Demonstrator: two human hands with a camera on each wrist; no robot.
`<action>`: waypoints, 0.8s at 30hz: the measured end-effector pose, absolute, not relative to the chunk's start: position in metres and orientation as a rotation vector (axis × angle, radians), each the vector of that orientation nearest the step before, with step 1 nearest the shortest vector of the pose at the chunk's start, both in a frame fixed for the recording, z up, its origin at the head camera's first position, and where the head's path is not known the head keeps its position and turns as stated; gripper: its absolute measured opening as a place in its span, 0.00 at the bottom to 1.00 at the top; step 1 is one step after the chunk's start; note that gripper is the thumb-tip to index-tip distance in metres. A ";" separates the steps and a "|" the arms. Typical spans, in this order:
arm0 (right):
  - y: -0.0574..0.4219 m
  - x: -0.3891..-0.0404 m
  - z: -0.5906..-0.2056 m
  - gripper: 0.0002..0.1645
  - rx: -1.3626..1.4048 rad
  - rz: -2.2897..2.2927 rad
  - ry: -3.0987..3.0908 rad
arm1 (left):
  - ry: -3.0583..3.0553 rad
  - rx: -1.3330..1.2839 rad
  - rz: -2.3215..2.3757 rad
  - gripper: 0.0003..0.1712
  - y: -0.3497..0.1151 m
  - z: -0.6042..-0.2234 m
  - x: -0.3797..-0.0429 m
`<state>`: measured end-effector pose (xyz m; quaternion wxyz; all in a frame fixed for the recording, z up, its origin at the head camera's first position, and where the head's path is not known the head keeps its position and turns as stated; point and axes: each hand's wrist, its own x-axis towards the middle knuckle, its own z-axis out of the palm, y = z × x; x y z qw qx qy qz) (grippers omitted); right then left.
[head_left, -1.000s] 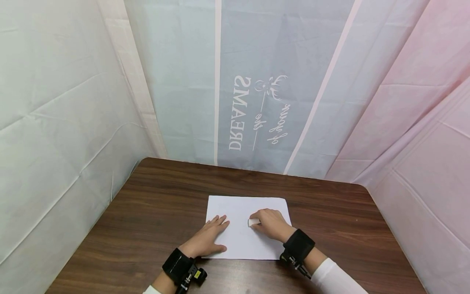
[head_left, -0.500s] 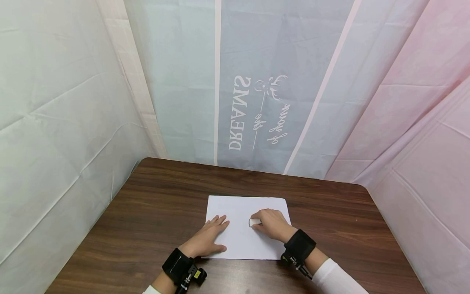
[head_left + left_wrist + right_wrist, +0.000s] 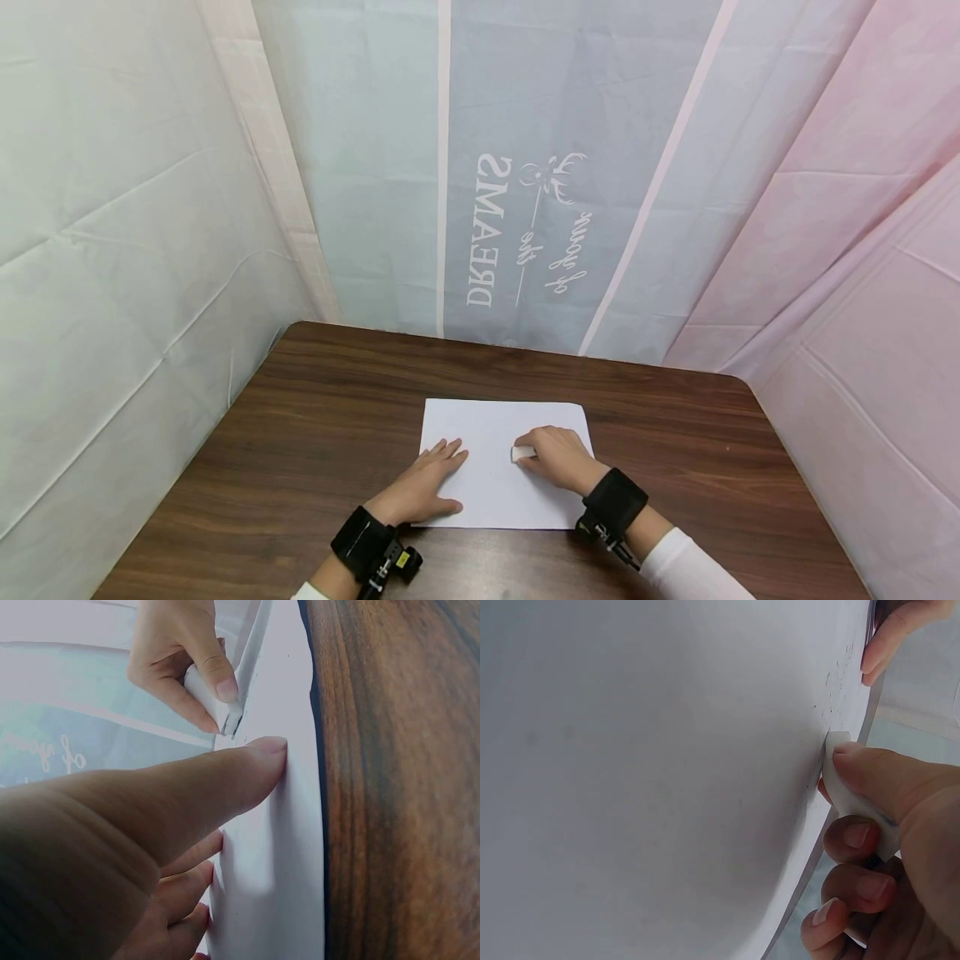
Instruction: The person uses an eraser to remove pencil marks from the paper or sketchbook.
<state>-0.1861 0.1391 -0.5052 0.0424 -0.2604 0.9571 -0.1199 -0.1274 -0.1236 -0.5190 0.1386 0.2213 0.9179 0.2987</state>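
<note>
A sheet of white paper (image 3: 487, 500) lies on the brown wooden table. My left hand (image 3: 423, 487) rests flat on its left part with the fingers spread; the thumb (image 3: 259, 761) presses near the paper's front edge. Over the paper's right half, my right hand (image 3: 557, 458) pinches a white eraser (image 3: 522, 452) between thumb and fingers. In the right wrist view the eraser (image 3: 855, 795) meets the paper with its end, and small dark crumbs (image 3: 832, 694) are scattered on the sheet beside it. The palm side hides part of the eraser.
The wooden table (image 3: 337, 400) extends around the paper on all sides. Behind it hangs a pale blue curtain (image 3: 375, 208) with mirrored lettering; a white curtain (image 3: 135, 250) stands at the left, a pink one (image 3: 862, 350) at the right. Each wrist wears a black strap with a camera.
My right hand has slid slightly to the right with the eraser in its grip. The left hand and the paper stay in place.
</note>
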 end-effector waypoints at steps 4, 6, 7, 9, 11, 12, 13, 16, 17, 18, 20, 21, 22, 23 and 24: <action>0.139 -0.185 -0.504 0.15 -0.791 -0.373 2.926 | 2.657 0.640 0.864 0.46 -0.124 -0.519 -0.127; 0.139 -0.185 -0.503 0.15 -0.792 -0.375 2.924 | 2.656 0.640 0.865 0.46 -0.124 -0.519 -0.127; 0.140 -0.185 -0.503 0.15 -0.792 -0.373 2.923 | 2.656 0.640 0.865 0.46 -0.124 -0.519 -0.127; 0.140 -0.185 -0.503 0.15 -0.788 -0.373 2.921 | 2.654 0.638 0.865 0.46 -0.124 -0.519 -0.127; 0.140 -0.185 -0.503 0.14 -0.786 -0.370 2.921 | 2.652 0.638 0.866 0.46 -0.124 -0.519 -0.127; 0.140 -0.185 -0.503 0.14 -0.784 -0.367 2.922 | 2.652 0.637 0.867 0.46 -0.124 -0.518 -0.126; 0.140 -0.185 -0.503 0.14 -0.780 -0.366 2.923 | 2.653 0.638 0.868 0.46 -0.124 -0.518 -0.127; 0.141 -0.185 -0.503 0.15 -0.774 -0.366 2.928 | 2.652 0.636 0.870 0.46 -0.124 -0.517 -0.126; 0.141 -0.185 -0.504 0.15 -0.772 -0.365 2.930 | 2.652 0.636 0.871 0.46 -0.124 -0.517 -0.126; 0.141 -0.185 -0.504 0.15 -0.772 -0.364 2.931 | 2.650 0.634 0.872 0.46 -0.124 -0.517 -0.126; 0.142 -0.185 -0.504 0.15 -0.774 -0.361 2.935 | 2.648 0.632 0.874 0.45 -0.124 -0.516 -0.126; 0.142 -0.185 -0.504 0.15 -0.775 -0.361 2.935 | 2.648 0.632 0.875 0.46 -0.124 -0.516 -0.126; 0.142 -0.185 -0.504 0.15 -0.777 -0.359 2.937 | 2.647 0.632 0.877 0.45 -0.124 -0.516 -0.126; 0.142 -0.185 -0.504 0.15 -0.778 -0.359 2.937 | 2.647 0.631 0.877 0.45 -0.124 -0.516 -0.126; 0.143 -0.185 -0.504 0.15 -0.777 -0.358 2.939 | 2.646 0.630 0.878 0.45 -0.124 -0.516 -0.126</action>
